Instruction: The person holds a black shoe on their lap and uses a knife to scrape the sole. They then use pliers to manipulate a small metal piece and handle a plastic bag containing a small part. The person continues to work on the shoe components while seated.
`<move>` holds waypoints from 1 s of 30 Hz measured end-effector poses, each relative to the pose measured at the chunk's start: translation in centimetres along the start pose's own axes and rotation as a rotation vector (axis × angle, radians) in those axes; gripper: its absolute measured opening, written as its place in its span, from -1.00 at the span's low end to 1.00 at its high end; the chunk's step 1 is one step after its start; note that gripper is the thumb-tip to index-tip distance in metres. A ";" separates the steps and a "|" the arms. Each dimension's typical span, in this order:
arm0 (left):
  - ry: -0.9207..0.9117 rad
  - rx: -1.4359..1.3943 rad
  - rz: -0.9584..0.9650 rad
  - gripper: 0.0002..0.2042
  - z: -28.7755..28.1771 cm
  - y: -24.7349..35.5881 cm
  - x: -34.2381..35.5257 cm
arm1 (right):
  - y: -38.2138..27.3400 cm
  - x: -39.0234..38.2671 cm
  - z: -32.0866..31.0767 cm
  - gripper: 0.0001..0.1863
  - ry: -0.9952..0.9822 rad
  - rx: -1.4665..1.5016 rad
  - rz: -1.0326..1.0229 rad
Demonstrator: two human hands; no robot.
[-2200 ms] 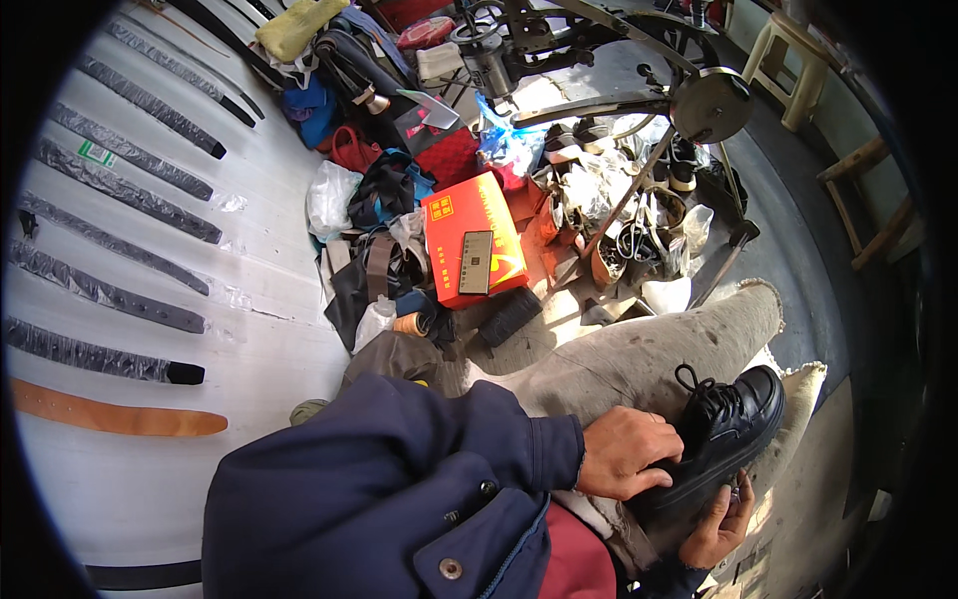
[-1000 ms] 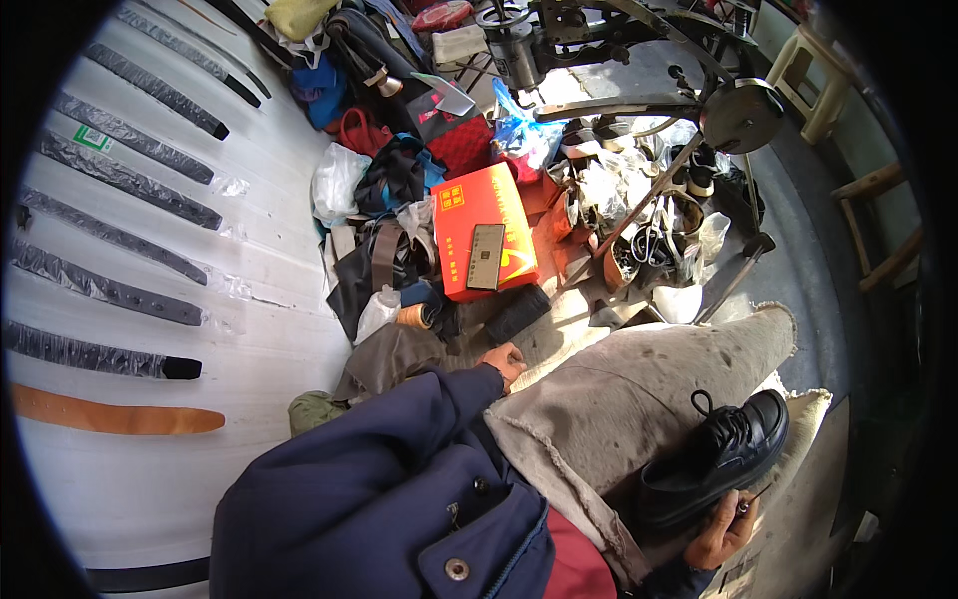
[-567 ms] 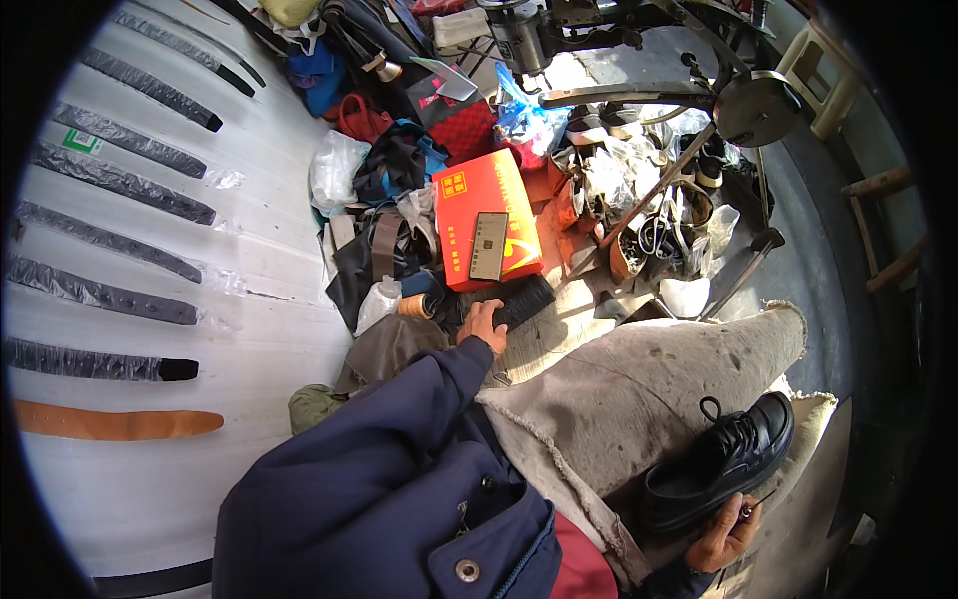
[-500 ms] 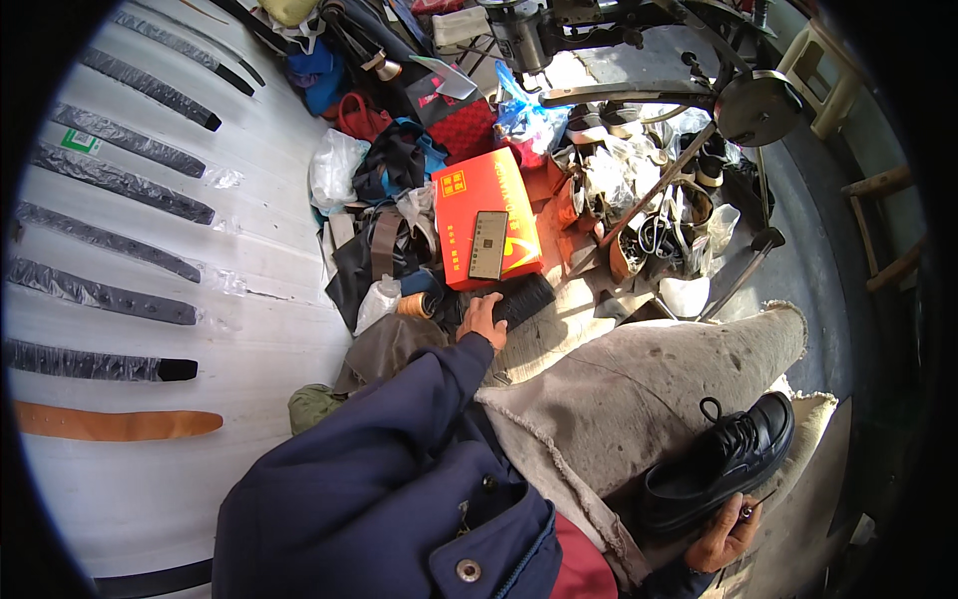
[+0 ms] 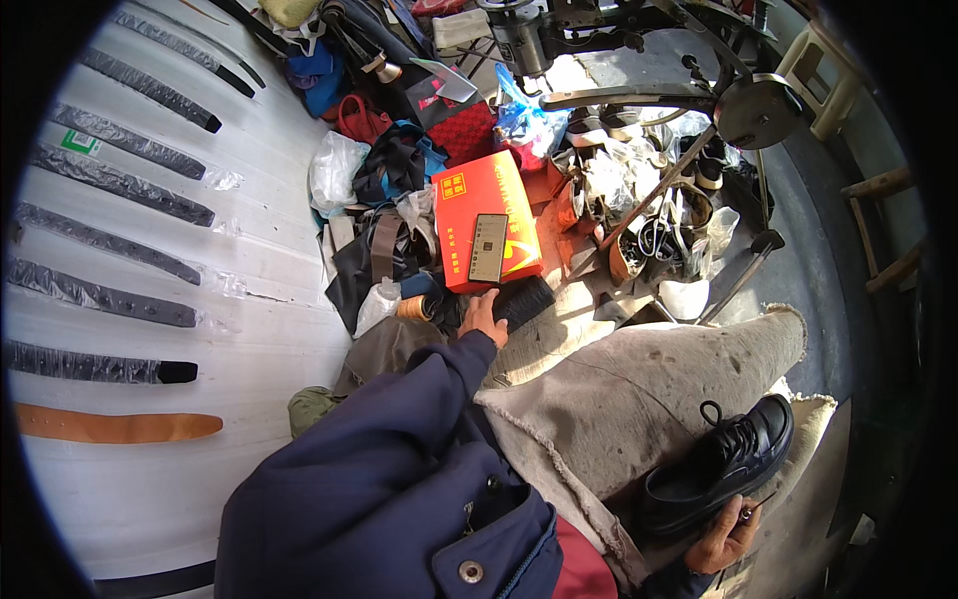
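Observation:
My left hand [image 5: 484, 319] reaches forward, its fingers stretched out at the edge of a dark, ridged black bundle [image 5: 526, 301]; the fingertips are partly hidden there. That bundle lies just in front of a red box [image 5: 464, 225] with a phone [image 5: 488, 248] on top. At the lower right, a black lace-up shoe [image 5: 699, 485] rests tilted on the worn grey apron [image 5: 639, 399] over my lap. Beside its sole, my right hand [image 5: 726, 541] is closed on a small awl [image 5: 746, 513] with a thin metal point.
A spool of orange thread [image 5: 411, 307] and a clear plastic bottle [image 5: 379, 302] stand left of my left hand. Shoes and plastic bags [image 5: 649, 200] are heaped beyond, under a metal machine [image 5: 699, 95]. Several wrapped belts [image 5: 120, 190] lie on the white surface at left.
My left hand has shifted very slightly beside the black bundle. My right hand and the shoe have stayed nearly still.

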State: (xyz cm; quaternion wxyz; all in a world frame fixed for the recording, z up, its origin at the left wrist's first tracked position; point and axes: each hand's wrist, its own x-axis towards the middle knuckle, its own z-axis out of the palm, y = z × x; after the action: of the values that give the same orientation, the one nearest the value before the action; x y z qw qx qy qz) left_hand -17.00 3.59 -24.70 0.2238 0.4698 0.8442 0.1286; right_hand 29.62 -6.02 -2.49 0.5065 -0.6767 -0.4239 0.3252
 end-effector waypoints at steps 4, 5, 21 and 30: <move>-0.028 0.008 -0.032 -0.33 0.0 -0.4 0.0 | 0.0 0.1 0.1 -0.87 0.000 0.004 -0.023; -0.036 0.014 -0.039 -0.33 0.1 -0.4 0.0 | -0.1 0.1 0.1 -0.87 0.001 0.003 -0.021; -0.699 -0.077 0.193 -0.69 10.5 -4.8 -3.0 | -0.5 0.0 0.2 -0.80 0.007 0.010 0.040; -0.619 -0.033 0.253 -0.67 8.9 -3.8 -2.4 | -0.3 -0.1 0.2 -0.79 0.009 0.040 0.024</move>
State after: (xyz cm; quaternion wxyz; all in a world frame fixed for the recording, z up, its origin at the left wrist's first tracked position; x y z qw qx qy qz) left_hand -14.23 -0.42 -33.43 0.4597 0.5840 0.6687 0.0202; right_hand 29.33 -5.97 -2.23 0.5179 -0.6730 -0.4068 0.3366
